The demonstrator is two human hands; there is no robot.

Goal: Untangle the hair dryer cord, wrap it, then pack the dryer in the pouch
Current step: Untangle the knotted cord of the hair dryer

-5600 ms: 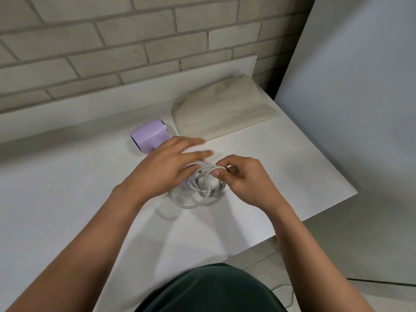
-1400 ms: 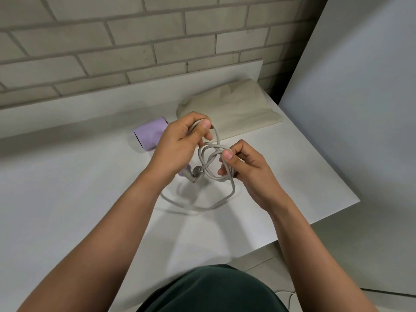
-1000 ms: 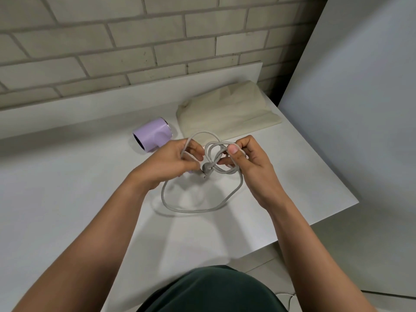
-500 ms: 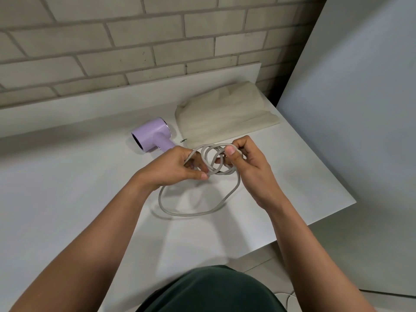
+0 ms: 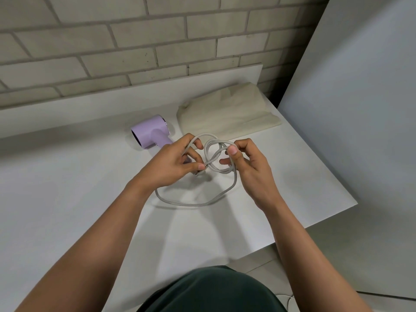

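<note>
Fingers of the left hand (image 5: 173, 163) were curled round one strand of the grey cord (image 5: 195, 202), pinching it where two loops crossed; the right hand (image 5: 249, 170) gripped the neighbouring coils between thumb and fingertips; both hands were raised just above the white table (image 5: 67, 188), with a slack loop of cord lying on it beneath them. Drawing the hands apart while that crossing stood would likely have cinched the tangle tighter rather than freed it; where the plug end ran could not be told, so the wrong strand might have been fed through. The lilac hair dryer (image 5: 150, 134) lay on its side just beyond the left hand; a hard tug could have dragged it across the table. The beige pouch (image 5: 227, 113) lay flat near the far right corner, unopened.
</note>
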